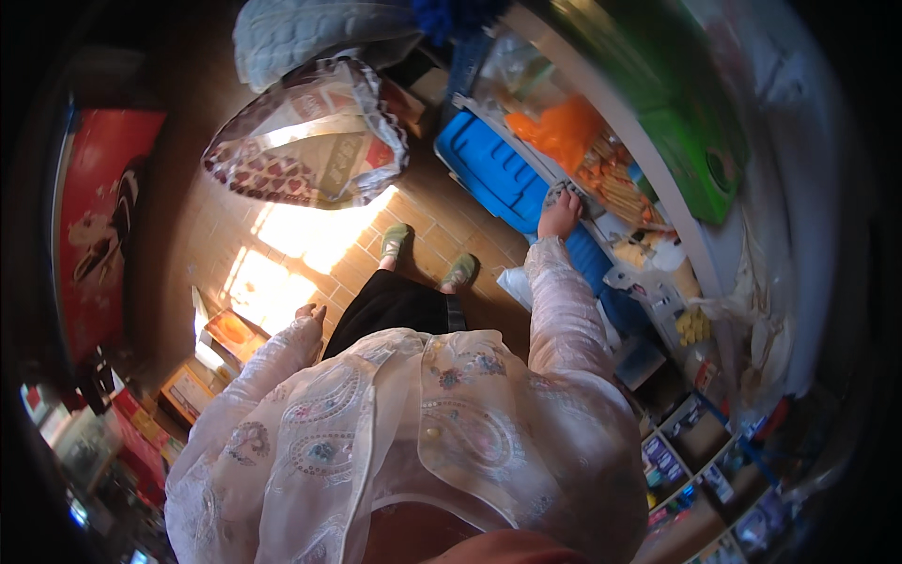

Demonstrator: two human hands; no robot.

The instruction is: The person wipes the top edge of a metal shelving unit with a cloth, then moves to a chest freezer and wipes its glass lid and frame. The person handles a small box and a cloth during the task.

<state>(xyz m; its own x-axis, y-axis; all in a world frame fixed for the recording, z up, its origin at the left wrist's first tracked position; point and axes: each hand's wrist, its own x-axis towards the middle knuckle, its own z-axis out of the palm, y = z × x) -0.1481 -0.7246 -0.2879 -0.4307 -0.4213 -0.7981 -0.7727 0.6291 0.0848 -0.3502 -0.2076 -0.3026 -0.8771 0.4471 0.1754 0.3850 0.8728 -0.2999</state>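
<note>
My right hand (561, 213) reaches forward to the edge of a white shelf (606, 243). Its fingers are closed over a grey cloth (560, 189), which is bunched against that edge. Just left of this hand and lower down sits a bin with a blue plastic lid (493, 169). Packs of orange-brown stick-shaped goods (613, 180) lie on the shelf, with an orange plastic bag (557, 130) beside them. My left hand (310, 315) hangs low at my side over the floor, its fingers slightly apart and nothing visible in them.
A heart-patterned bag (261, 173) with packages in it stands ahead, by a pale quilted bundle (317, 35). A green box (694, 162) is on the upper right. Cartons (236, 335) stand on the left, near a red printed panel (95, 233). Sunlight falls on the tiled floor (359, 247).
</note>
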